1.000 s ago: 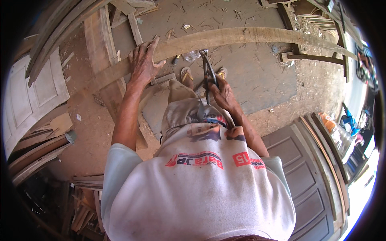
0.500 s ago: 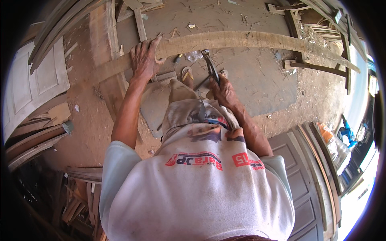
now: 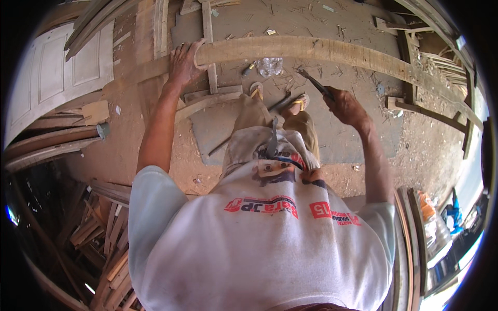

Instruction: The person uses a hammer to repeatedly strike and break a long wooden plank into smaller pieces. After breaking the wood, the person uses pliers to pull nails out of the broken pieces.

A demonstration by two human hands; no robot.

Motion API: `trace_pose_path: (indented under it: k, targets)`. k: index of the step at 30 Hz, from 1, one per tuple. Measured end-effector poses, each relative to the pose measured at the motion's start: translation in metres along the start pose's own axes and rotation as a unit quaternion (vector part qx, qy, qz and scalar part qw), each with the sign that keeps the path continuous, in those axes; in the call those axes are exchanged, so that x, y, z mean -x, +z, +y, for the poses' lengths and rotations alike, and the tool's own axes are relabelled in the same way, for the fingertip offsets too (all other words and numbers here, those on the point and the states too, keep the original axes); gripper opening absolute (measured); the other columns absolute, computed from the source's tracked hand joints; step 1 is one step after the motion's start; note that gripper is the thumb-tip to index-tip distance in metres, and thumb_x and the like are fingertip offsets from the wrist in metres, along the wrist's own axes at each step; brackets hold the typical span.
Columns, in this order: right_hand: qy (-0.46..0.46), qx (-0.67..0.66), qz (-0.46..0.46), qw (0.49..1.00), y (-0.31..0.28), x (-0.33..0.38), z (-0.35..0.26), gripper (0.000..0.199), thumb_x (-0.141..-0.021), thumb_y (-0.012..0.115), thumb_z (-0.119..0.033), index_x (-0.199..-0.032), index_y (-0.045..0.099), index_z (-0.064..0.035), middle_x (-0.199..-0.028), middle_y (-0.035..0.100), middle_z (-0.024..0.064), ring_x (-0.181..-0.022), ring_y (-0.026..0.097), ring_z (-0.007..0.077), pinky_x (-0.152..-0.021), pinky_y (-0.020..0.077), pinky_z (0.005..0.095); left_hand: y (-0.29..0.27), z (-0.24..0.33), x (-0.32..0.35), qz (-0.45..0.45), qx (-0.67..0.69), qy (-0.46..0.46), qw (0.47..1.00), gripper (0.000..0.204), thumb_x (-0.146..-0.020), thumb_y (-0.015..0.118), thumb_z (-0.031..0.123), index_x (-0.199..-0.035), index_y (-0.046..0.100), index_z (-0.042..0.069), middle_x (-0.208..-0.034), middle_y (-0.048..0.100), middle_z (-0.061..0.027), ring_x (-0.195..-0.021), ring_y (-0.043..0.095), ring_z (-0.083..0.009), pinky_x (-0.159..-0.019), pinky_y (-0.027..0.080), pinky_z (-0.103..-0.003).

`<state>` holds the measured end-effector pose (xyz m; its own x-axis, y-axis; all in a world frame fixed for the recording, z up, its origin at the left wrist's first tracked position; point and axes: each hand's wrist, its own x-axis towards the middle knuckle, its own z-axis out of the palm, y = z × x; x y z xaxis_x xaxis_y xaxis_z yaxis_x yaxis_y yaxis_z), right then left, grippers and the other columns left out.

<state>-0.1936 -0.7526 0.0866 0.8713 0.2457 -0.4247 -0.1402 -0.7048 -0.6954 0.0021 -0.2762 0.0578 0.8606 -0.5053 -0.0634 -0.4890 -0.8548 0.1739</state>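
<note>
A long wooden plank runs across in front of me, raised above the floor. Over its left part my left hand is closed, with the fingers across the top and the thumb at the near side. My right hand grips dark metal pincers by the handles. Their head points up and left, just short of the plank and apart from it. On the floor between the plank and my feet lie a clear crumpled plastic piece and a small dark object with a yellowish end.
Wooden supports stand under the plank's right part. Thin scraps litter the grey floor sheet. A dark hammer-like tool lies between my sandalled feet. A white panelled door and stacked boards are at left; lumber leans at right.
My right hand has swung right with the pincers, away from my legs, and the arm is straighter. My left hand keeps its hold on the plank. The whole view has shifted somewhat.
</note>
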Motion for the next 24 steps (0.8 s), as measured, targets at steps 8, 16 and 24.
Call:
trace_pose_path:
  k: [8,16,24]
  targets:
    - [0.052,-0.280,0.116,0.952,0.111,0.019,-0.031,0.030,-0.099,0.061,-0.017,-0.119,0.064,0.0056,-0.091,0.074,0.0225,-0.086,0.075,0.0305,-0.078,0.0563,0.0432,0.003,-0.003,0.002,0.017,-0.020,-0.006,1.000,0.087,-0.071,0.089,0.041,-0.148,0.049,0.026,-0.132,0.061,-0.0107,-0.128,0.055,-0.0337,-0.113,0.035,-0.054]
    - [0.094,-0.325,0.243,0.909,0.171,-0.028,-0.090,0.035,-0.097,0.053,-0.015,-0.125,0.061,0.0050,-0.091,0.074,0.0251,-0.093,0.074,0.0396,-0.086,0.0552,0.0465,0.004,-0.001,-0.003,0.036,-0.034,0.005,0.999,0.089,-0.071,0.089,0.037,-0.149,0.050,0.021,-0.131,0.061,-0.0135,-0.127,0.056,-0.0342,-0.110,0.040,-0.052]
    - [0.165,-0.242,0.352,0.889,0.219,-0.080,-0.171,0.032,-0.099,0.052,-0.016,-0.119,0.058,0.0076,-0.090,0.073,0.0283,-0.091,0.073,0.0467,-0.084,0.0554,0.0507,-0.023,-0.042,0.043,0.155,0.120,0.135,0.971,0.107,-0.074,0.091,0.029,-0.162,0.031,0.018,-0.159,0.037,-0.0187,-0.149,0.035,-0.0381,-0.122,0.035,-0.053]
